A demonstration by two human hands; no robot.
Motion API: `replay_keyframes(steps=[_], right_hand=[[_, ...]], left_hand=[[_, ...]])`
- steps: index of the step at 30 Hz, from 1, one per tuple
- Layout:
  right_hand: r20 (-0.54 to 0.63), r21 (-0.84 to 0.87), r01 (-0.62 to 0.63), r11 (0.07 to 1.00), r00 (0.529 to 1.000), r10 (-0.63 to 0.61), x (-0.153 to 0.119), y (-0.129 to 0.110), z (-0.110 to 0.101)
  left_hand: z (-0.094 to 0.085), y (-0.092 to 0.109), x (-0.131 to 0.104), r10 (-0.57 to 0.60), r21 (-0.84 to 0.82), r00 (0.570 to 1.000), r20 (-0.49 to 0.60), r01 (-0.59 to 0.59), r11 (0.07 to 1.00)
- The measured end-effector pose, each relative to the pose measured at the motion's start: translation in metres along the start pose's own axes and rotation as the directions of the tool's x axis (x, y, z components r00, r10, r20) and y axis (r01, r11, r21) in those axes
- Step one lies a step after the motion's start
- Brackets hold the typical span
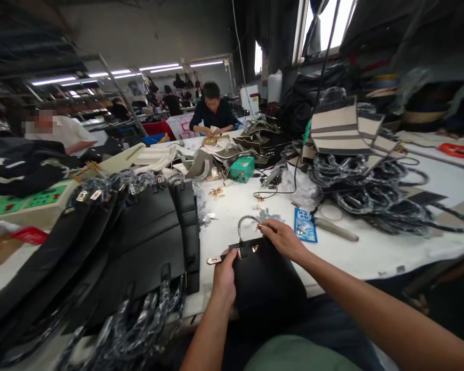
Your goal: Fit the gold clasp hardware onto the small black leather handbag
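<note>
A black handbag [268, 281] stands tilted at the table's front edge, against my lap. Its plastic-wrapped handle [243, 221] arches up from the top, and a gold-coloured metal plate [255, 249] shines on the upper front. My left hand [225, 278] is closed on the bag's upper left edge, beside a strap with a metal-plated end [214, 260] sticking out to the left. Above the bag's right top corner, my right hand [280, 238] pinches a small gold-coloured metal piece [259, 226], close to the handle; its exact shape is too small to tell.
Black bag panels [147, 232] with wrapped handles are piled at left. More wrapped handles and panels [355, 175] are stacked at right. A green box [242, 169], small gold fittings [216, 191], a blue packet [305, 225] and a grey-handled tool [337, 229] lie between. A co-worker [212, 113] sits opposite.
</note>
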State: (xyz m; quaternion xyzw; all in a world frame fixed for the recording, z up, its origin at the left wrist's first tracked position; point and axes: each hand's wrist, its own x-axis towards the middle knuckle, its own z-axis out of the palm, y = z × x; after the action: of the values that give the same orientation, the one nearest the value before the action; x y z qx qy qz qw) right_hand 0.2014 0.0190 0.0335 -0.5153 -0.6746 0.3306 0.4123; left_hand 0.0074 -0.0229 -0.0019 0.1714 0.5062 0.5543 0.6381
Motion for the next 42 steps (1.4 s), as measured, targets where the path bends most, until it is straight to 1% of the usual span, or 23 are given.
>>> replay_keyframes(steps=[2, 4, 5, 7, 10, 12, 14, 16, 19, 22, 25, 26, 28, 32, 33, 35, 37, 39, 40, 42], right_hand=[[-0.101, -0.030, 0.023, 0.999, 0.995, -0.025, -0.001, 0.003, -0.003], [-0.189, -0.064, -0.021, 0.998, 0.982, 0.008, -0.005, 0.009, -0.004], [-0.206, -0.079, -0.060, 0.995, 0.978, 0.043, -0.008, 0.012, -0.003], [-0.199, -0.112, -0.100, 0.989, 0.977, 0.076, -0.016, 0.019, 0.004], [-0.156, -0.163, -0.025, 0.986, 0.988, -0.001, -0.026, 0.029, 0.019], [-0.160, -0.179, 0.019, 0.984, 0.986, -0.048, -0.029, 0.036, 0.029], [-0.189, -0.154, 0.026, 0.988, 0.981, -0.055, -0.029, 0.041, 0.035], [-0.216, -0.092, 0.015, 0.996, 0.976, -0.035, -0.027, 0.044, 0.036], [-0.237, 0.008, -0.015, 1.000, 0.971, 0.016, -0.026, 0.043, 0.031], [-0.246, 0.135, -0.107, 0.985, 0.959, 0.138, -0.025, 0.039, 0.020], [-0.169, 0.229, -0.246, 0.942, 0.943, 0.288, -0.021, 0.035, 0.004], [-0.132, 0.244, -0.284, 0.927, 0.938, 0.322, -0.019, 0.034, -0.002], [-0.064, 0.293, -0.315, 0.903, 0.936, 0.347, -0.014, 0.029, -0.013], [0.065, 0.444, -0.271, 0.854, 0.960, 0.271, -0.005, 0.020, -0.025], [0.102, 0.448, -0.265, 0.854, 0.964, 0.246, -0.004, 0.019, -0.025], [0.131, 0.378, -0.231, 0.897, 0.972, 0.195, -0.005, 0.017, -0.025], [0.080, 0.252, -0.121, 0.960, 0.991, 0.103, -0.007, 0.015, -0.022], [-0.023, 0.142, 0.004, 0.990, 1.000, -0.001, -0.010, 0.013, -0.018], [-0.062, 0.101, 0.044, 0.994, 0.997, -0.038, -0.012, 0.012, -0.015], [-0.083, 0.023, 0.063, 0.998, 0.995, -0.061, -0.016, 0.011, -0.007]], left_hand=[[-0.001, -0.002, 0.003, -0.018, -0.007, 1.000, -0.007, 0.018, 1.000], [-0.002, -0.003, 0.005, -0.036, -0.013, 0.999, -0.015, 0.036, 0.999], [-0.003, -0.004, 0.005, -0.040, -0.015, 0.999, -0.015, 0.039, 0.999], [-0.004, -0.004, 0.004, -0.032, -0.013, 0.999, -0.007, 0.032, 0.999], [-0.005, -0.004, 0.003, -0.037, -0.010, 0.999, -0.023, 0.037, 0.999], [-0.006, -0.005, 0.004, -0.042, -0.002, 0.999, -0.033, 0.042, 0.999], [-0.008, -0.005, 0.006, -0.032, 0.023, 0.999, -0.016, 0.032, 0.999], [-0.011, -0.006, 0.010, -0.025, 0.056, 1.000, -0.005, 0.026, 0.998], [-0.016, -0.008, 0.019, -0.042, 0.072, 0.999, -0.032, 0.044, 0.996], [-0.021, -0.011, 0.027, -0.047, 0.075, 0.998, -0.037, 0.049, 0.996], [-0.023, -0.014, 0.032, -0.034, 0.107, 0.997, -0.075, 0.042, 0.993], [-0.023, -0.015, 0.032, -0.021, 0.122, 0.995, -0.102, 0.034, 0.992], [-0.023, -0.015, 0.033, 0.013, 0.156, 0.990, -0.141, 0.009, 0.988], [-0.020, -0.012, 0.034, 0.016, 0.177, 0.991, -0.133, 0.008, 0.984], [-0.018, -0.011, 0.034, 0.013, 0.172, 0.991, -0.133, 0.010, 0.985], [-0.015, -0.009, 0.030, 0.004, 0.149, 0.992, -0.128, 0.015, 0.989], [-0.010, -0.007, 0.025, -0.005, 0.108, 0.994, -0.107, 0.017, 0.994], [-0.005, -0.006, 0.019, 0.004, 0.076, 0.997, -0.075, 0.002, 0.997], [-0.002, -0.005, 0.016, 0.016, 0.072, 0.998, -0.063, -0.012, 0.997], [0.001, -0.005, 0.013, 0.042, 0.088, 0.998, -0.047, -0.038, 0.995]])
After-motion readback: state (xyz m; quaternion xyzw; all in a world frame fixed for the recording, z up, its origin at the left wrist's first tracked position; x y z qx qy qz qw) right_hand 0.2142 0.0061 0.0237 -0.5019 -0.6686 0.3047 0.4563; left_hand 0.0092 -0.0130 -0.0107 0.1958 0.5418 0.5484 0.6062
